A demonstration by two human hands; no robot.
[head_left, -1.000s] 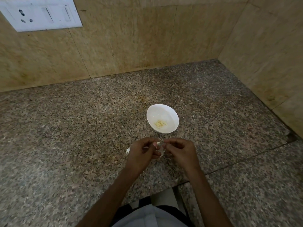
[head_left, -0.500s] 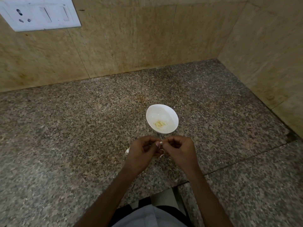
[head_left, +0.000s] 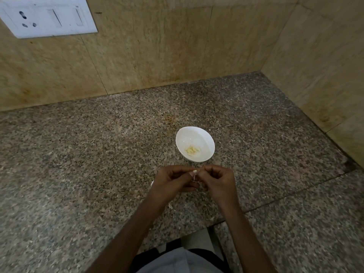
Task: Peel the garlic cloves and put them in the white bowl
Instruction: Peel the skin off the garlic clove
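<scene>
The garlic clove (head_left: 195,171) sat just short of the white bowl (head_left: 205,137), on its near side, too small to tell its long axis. The left hand (head_left: 171,181) gripped it with curled fingers; the right hand (head_left: 216,180) pinched its loose skin (head_left: 194,177). Both hands were equally near the bowl, which lay straight ahead of the fingertips and held peeled cloves (head_left: 192,150).

Garlic clove (head_left: 195,171) mostly hidden, switch plate (head_left: 47,16) cropped

Both hands pinching a garlic clove (head_left: 195,171), left hand (head_left: 171,182), right hand (head_left: 216,181), white bowl (head_left: 204,134) beyond
</scene>
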